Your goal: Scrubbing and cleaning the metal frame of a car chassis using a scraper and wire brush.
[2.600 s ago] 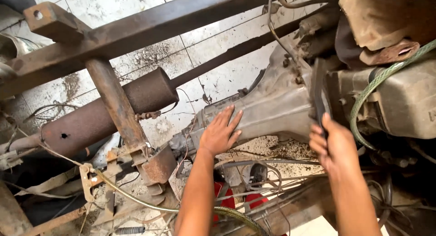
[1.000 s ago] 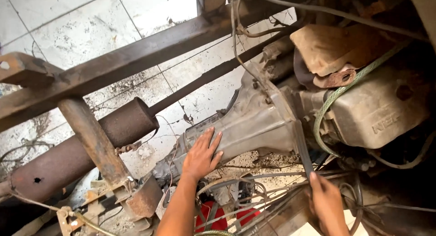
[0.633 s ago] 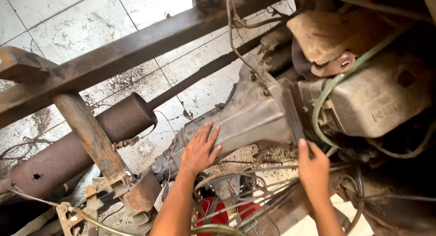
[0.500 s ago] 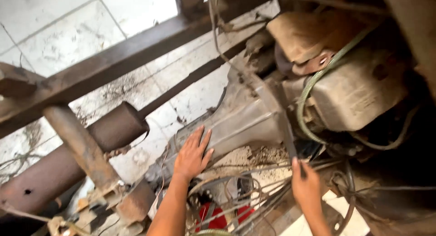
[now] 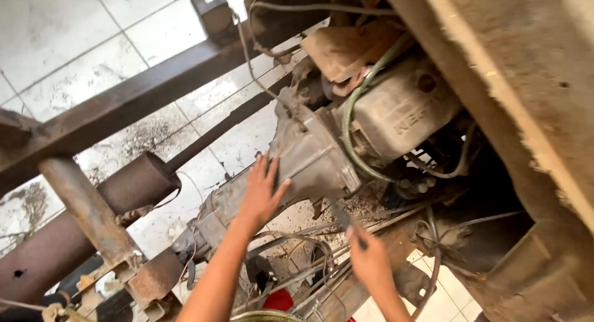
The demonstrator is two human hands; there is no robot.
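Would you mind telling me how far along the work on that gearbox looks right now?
Done: nothing shows as removed; the grey gearbox housing sits against the engine. In hand: the left hand lies flat and open on the housing, while the right hand is lower, near the cables, apparently empty. Left: the housing remains joined, with the green hose looped across it.

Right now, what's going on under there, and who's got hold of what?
A person is working on the underside of a vehicle raised over a tiled floor. The left hand lies flat, fingers spread, on the grey gearbox housing. The right hand is lower, near the loose cables beneath it; what it holds, if anything, is blurred. A rusty exhaust pipe and frame rail run alongside.
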